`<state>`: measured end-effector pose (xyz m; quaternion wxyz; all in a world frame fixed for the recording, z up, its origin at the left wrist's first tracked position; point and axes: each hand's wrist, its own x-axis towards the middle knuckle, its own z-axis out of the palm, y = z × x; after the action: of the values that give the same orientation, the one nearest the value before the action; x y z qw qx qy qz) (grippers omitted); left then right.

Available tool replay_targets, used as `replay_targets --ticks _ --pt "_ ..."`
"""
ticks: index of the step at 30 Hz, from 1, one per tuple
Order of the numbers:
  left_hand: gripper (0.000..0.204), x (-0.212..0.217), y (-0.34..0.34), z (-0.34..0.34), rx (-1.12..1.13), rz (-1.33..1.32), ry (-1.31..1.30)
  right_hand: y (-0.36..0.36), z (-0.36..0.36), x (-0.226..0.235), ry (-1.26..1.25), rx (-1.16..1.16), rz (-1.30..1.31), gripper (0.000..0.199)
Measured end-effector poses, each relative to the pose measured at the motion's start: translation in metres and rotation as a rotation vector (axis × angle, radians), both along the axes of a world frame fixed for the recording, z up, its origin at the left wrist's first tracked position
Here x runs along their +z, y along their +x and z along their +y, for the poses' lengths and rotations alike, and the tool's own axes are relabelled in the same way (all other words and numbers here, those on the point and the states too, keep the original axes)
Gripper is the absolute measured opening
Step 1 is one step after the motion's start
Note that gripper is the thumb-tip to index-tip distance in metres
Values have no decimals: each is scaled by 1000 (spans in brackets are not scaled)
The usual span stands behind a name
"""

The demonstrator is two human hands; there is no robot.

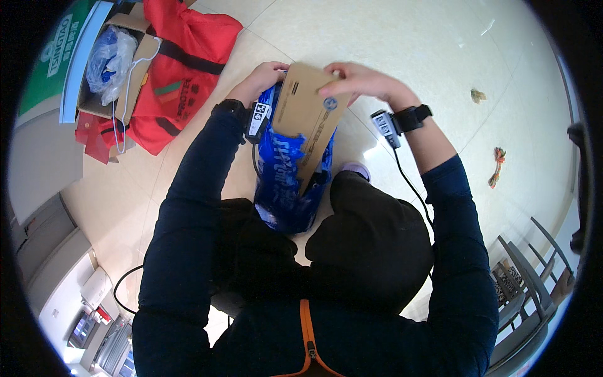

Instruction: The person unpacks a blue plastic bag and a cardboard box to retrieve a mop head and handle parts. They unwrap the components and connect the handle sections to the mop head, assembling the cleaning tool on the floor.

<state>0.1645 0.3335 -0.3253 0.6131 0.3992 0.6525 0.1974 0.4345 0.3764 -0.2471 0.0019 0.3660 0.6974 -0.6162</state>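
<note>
A flat brown cardboard box (pixel 308 107) stands tilted between my knees, partly inside a shiny blue plastic bag (pixel 279 179). Torn or crumpled edges of the bag lie across the box's front, and its lower part is covered. My left hand (pixel 264 80) is at the far left corner, its fingers curled round the bag's edge beside the box; some fingertips are hidden. Over the far right corner, my right hand (pixel 364 85) grips the box, thumb on the front face and fingers along the top edge.
At the far left lie a red fabric bag (pixel 195 41) and an open carton (pixel 146 53) holding clear plastic bags (pixel 110 60), beside a green panel (pixel 53 63). On the tiled floor at right are a knotted rope (pixel 497 166) and a small crumpled scrap (pixel 478 96). Grey chairs (pixel 531 295) stand lower right.
</note>
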Motion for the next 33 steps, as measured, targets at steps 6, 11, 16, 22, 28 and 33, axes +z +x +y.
replay_targets --ticks 6,11,16,22,28,33 --pt "43 -1 -44 -15 19 -232 52 114 90 31 286 -358 166 75" --pt "57 1 -74 -8 66 -457 6 227 116 40 30 -969 229 59" --pt "64 7 -74 -4 11 -123 35 245 87 -42 -136 -1257 479 54" --pt "68 19 -49 -14 -17 21 -175 193 32 -142 -345 -1523 615 60" --pt "54 10 -43 -20 84 -39 -156 156 19 -124 606 -1121 -247 39" --pt "48 1 -41 -17 76 -32 -161 20 -26 -79 427 -352 235 24"
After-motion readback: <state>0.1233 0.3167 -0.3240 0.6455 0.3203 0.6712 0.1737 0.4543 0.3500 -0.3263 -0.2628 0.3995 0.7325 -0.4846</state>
